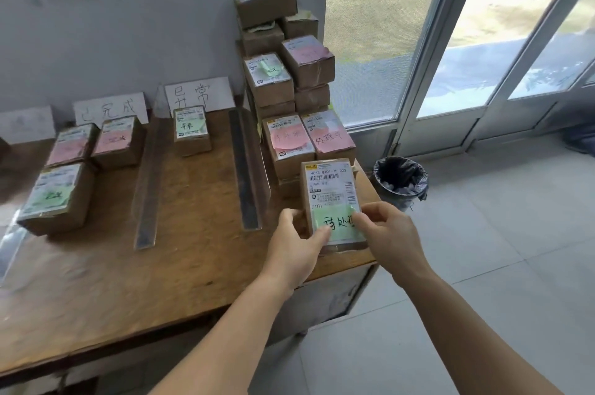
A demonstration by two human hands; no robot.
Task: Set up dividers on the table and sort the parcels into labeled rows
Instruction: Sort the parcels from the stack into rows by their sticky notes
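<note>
Both hands hold one cardboard parcel (331, 188) with a white shipping label and a green handwritten note, near the table's right front corner. My left hand (297, 241) grips its left edge, thumb on the green note. My right hand (391, 233) grips its right edge, fingers on the note. Two clear strip dividers (148, 188) (246, 169) lie lengthwise on the wooden table (128, 282). White paper signs (111, 108) (199, 93) with handwritten characters lean against the wall. Sorted parcels (74, 169) lie in the left row, and one parcel (191, 130) lies in the middle row.
A tall stack of unsorted parcels (289, 79) with pink and green notes stands at the table's back right. A bin with a black liner (401, 180) stands on the tiled floor beside the table. Glass doors (467, 40) are at the right.
</note>
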